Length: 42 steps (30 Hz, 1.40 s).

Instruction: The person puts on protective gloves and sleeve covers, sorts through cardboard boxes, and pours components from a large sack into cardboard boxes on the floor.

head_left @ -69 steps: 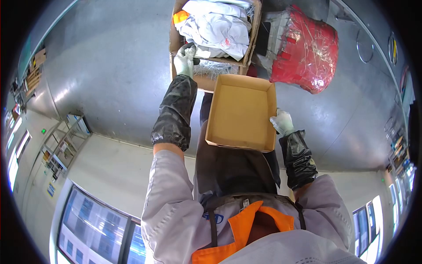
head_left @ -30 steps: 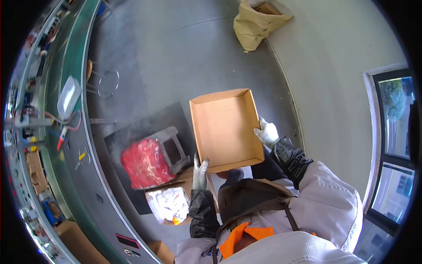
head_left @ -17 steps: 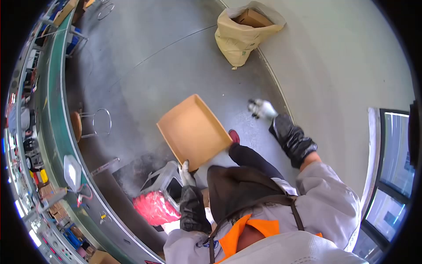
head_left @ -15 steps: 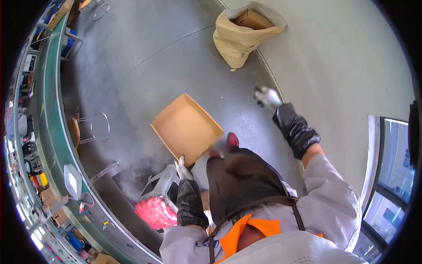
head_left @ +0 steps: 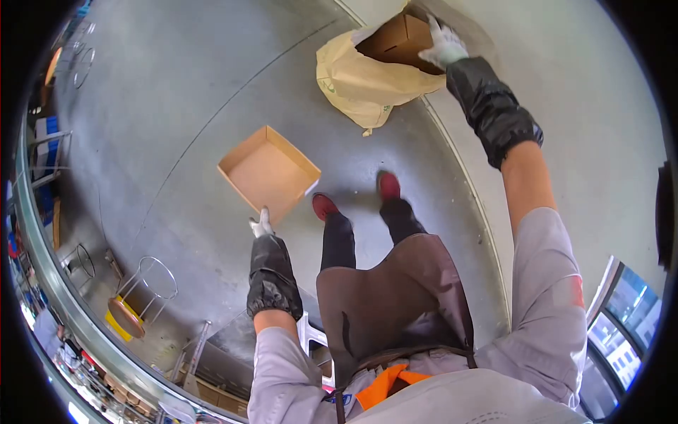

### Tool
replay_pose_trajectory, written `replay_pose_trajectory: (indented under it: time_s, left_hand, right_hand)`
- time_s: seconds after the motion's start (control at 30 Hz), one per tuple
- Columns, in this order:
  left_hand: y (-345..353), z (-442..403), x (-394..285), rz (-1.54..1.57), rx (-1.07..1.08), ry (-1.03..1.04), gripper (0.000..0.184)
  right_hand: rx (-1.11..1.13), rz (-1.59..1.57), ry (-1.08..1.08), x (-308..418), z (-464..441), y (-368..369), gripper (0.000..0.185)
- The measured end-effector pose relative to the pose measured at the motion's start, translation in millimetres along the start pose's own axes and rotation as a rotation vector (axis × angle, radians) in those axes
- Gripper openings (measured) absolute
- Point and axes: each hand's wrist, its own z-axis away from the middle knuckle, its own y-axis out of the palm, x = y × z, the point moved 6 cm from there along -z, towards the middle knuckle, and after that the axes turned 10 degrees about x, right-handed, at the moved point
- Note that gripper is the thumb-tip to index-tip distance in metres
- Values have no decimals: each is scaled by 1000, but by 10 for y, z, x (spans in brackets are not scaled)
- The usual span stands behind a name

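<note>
My left hand, in a pale glove with a black sleeve cover, grips the near edge of a shallow, open cardboard box. The box is held out over the floor, and its inside shows bare. My right hand, gloved the same way, reaches over the mouth of a large yellowish sack by the wall. Its fingers are spread; whether they touch the sack's rim or its contents I cannot tell. Inside the sack sits a brown cardboard box.
Grey floor lies around my feet, with the wall close on the right. Stools stand on the left beside a long green-edged workbench. A window is at lower right.
I have moved towards the sack, which now appears nearer. My right hand has swung forward to the sack's mouth. The shallow box stays in my left hand.
</note>
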Motion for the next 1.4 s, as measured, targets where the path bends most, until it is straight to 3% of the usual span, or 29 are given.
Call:
replay_pose_trajectory:
  time_s: [0.03, 0.07, 0.17, 0.23, 0.3, 0.37, 0.4, 0.5, 0.57, 0.7, 0.83, 1.0, 1.13, 1.3, 1.4]
  left_hand:
    - [9, -225, -35, -230, -100, -24, 81]
    - [95, -232, -113, -253, -103, -42, 81]
    - [639, 305, -685, 0, 263, 117, 76]
    - [902, 698, -934, 23, 331, 116, 71]
    - [1227, 1171, -1140, 44, 392, 93, 66]
    - [1623, 1655, -1574, 85, 556, 241, 53]
    - [1770, 1852, -1740, 77, 545, 231, 53]
    - [2269, 2429, -2307, 178, 634, 324, 52]
    - [2549, 2762, -2619, 325, 711, 324, 65]
    - [2954, 3168, -2883, 611, 910, 357, 70]
    - [3083, 3528, -2891, 504, 963, 190, 85]
    - [3111, 3651, -2926, 454, 928, 174, 92]
    - [3066, 3662, -2927, 372, 905, 231, 85]
    - [2257, 3616, -1977, 132, 552, 223, 70]
    - [1547, 3499, -1199, 159, 308, 166, 69]
  right_hand:
    - [25, -9, 9, -53, -218, 76, 93]
    - [110, -49, -40, -85, -420, 184, 93]
    - [282, -139, -122, -93, -508, 359, 93]
    - [284, -12, -307, 233, -203, 164, 84]
    - [193, -199, -592, 96, 110, 510, 70]
    - [265, -262, -702, 64, 490, 483, 52]
    - [273, -277, -706, 102, 612, 309, 52]
    - [372, -120, -675, 260, 859, -404, 29]
    - [332, -81, -707, 289, 1077, -759, 23]
    - [391, -182, -750, 216, 1501, -1019, 18]
    - [531, -368, -779, 173, 1853, -1136, 13]
    - [498, -440, -862, 6, 1687, -1213, 8]
    - [494, -55, -937, 466, 2364, -1025, 10]
    - [585, -71, -830, 930, 3185, -599, 13]
    - [590, -710, -868, 1079, 3388, -703, 16]
